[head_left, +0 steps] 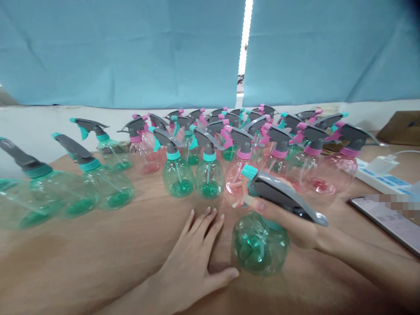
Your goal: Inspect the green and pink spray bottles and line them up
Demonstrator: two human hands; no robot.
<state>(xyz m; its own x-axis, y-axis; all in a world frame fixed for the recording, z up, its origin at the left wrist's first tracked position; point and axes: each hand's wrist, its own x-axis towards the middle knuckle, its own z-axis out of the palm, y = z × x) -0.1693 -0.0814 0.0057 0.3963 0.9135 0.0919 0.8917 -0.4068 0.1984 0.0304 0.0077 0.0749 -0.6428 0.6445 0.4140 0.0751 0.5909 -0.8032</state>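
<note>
My right hand grips a green spray bottle around its neck, below a grey trigger head with a turquoise nozzle that points left. The bottle tilts a little, and whether its base touches the table cannot be told. My left hand lies flat on the wooden table with its fingers spread, just left of that bottle and holding nothing. Beyond my fingertips stand two green spray bottles side by side, and a pink spray bottle stands to their right, partly hidden by my right hand.
Several green spray bottles line the left side. Rows of pink and green spray bottles fill the back and right. A phone lies at the right, near a white power strip with a plugged-in charger. Blue cloth hangs behind.
</note>
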